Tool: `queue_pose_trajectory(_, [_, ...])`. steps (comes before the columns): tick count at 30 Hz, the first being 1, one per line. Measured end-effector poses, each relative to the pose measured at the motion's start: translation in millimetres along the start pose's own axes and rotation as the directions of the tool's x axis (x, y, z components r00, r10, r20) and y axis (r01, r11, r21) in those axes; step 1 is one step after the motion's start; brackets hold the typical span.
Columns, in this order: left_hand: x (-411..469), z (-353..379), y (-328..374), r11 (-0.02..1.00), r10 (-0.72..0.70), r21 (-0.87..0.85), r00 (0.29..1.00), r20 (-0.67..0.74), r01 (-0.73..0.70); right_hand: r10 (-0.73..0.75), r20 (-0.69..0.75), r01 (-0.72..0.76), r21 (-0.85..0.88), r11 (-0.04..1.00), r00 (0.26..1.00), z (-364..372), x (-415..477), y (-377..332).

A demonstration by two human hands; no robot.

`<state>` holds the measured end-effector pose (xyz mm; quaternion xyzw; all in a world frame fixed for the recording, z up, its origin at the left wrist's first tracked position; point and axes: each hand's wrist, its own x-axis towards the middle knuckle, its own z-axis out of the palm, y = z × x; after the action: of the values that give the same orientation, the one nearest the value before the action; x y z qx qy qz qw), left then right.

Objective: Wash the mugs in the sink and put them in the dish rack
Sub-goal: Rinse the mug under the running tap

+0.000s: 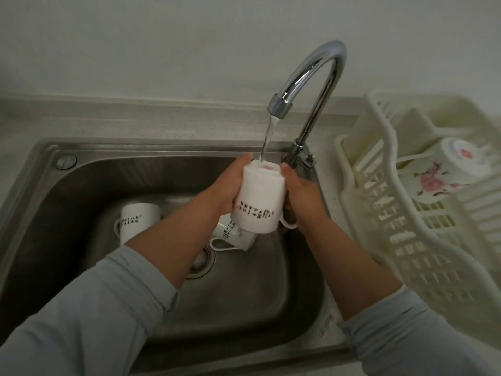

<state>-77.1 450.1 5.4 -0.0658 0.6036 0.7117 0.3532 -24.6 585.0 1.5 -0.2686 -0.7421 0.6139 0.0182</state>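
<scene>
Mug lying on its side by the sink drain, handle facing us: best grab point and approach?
Probably the loop handle of the white ceramic mug with black lettering, approached from above on the near side. The mug lies tipped over beside the steel drain, its handle jutting toward the camera and unobstructed, while its body is partly hidden beneath the held mug.

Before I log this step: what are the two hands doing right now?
Left hand: closed on the white mug under the running tap.
Right hand: closed on the same mug, handle side.
</scene>
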Motion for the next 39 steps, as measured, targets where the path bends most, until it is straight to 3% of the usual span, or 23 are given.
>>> queue_pose_trajectory(2, [-3.0,1.5,3.7,0.998,0.003,-0.058,1.0,0.021,-0.001,-0.062,0.008,0.062,0.035,0.997,0.998,-1.0,-5.5,-0.8])
queue_pose_trajectory(4, [-2.0,3.7,3.8,0.978,0.17,-0.108,0.983,-0.062,-0.176,-0.107,0.026,0.104,0.098,0.99,0.994,-0.3,-10.5,-4.5])
queue_pose_trajectory(7, [-5.0,3.6,0.1,0.894,0.414,-0.127,0.901,-0.128,-0.429,-0.165,0.061,0.153,0.164,0.974,0.984,1.5,-15.0,-12.5])
queue_pose_trajectory(9, [-8.7,-2.7,-1.1,0.914,0.364,-0.165,0.928,-0.078,-0.372,-0.216,0.071,0.201,0.177,0.964,0.974,3.7,-14.5,-15.4])
queue_pose_trajectory(12, [-13.7,-19.4,-4.1,0.999,0.014,-0.053,0.987,0.161,-0.005,-0.248,0.082,0.234,0.15,0.961,0.965,6.3,-8.8,-14.0])
queue_pose_trajectory(13, [-16.8,-23.4,-4.7,0.994,-0.096,-0.033,0.978,0.186,0.104,-0.257,0.091,0.243,0.139,0.96,0.962,7.6,-5.9,-12.0])
queue_pose_trajectory(15, [-19.6,-28.4,-7.2,0.979,-0.164,-0.094,0.972,0.166,0.181,-0.29,0.121,0.283,0.072,0.956,0.949,11.9,-2.1,-9.1])
queue_pose_trajectory(18, [-24.1,-26.3,-10.1,0.979,-0.12,-0.163,0.992,0.046,0.126,-0.355,0.189,0.377,-0.096,0.921,0.915,18.0,-0.3,-12.2])
queue_pose_trajectory(21, [-29.6,-23.1,-7.6,0.991,-0.043,-0.127,0.998,-0.045,0.037,-0.436,0.239,0.478,-0.158,0.864,0.868,25.9,-0.2,-15.8])
queue_pose_trajectory(25, [-35.2,-16.8,-0.4,1.0,0.012,-0.003,0.993,-0.116,-0.012,-0.369,0.213,0.416,-0.256,0.873,0.905,35.8,6.9,-20.7])
queue_pose_trajectory(31, [-28.1,6.3,11.2,0.964,-0.199,-0.209,0.967,-0.161,0.164,-0.108,0.198,0.158,-0.263,0.952,0.974,41.4,37.0,-50.4])
queue_pose_trajectory(37, [-24.1,32.0,18.9,0.914,-0.175,-0.4,0.955,-0.239,0.067,-0.088,0.044,0.089,-0.025,0.996,0.995,50.7,38.9,-58.8])
queue_pose_trajectory(39, [-24.2,33.4,12.1,0.847,-0.157,-0.531,0.97,-0.187,0.035,-0.177,0.007,0.177,-0.003,0.984,0.984,58.1,28.2,-48.6])
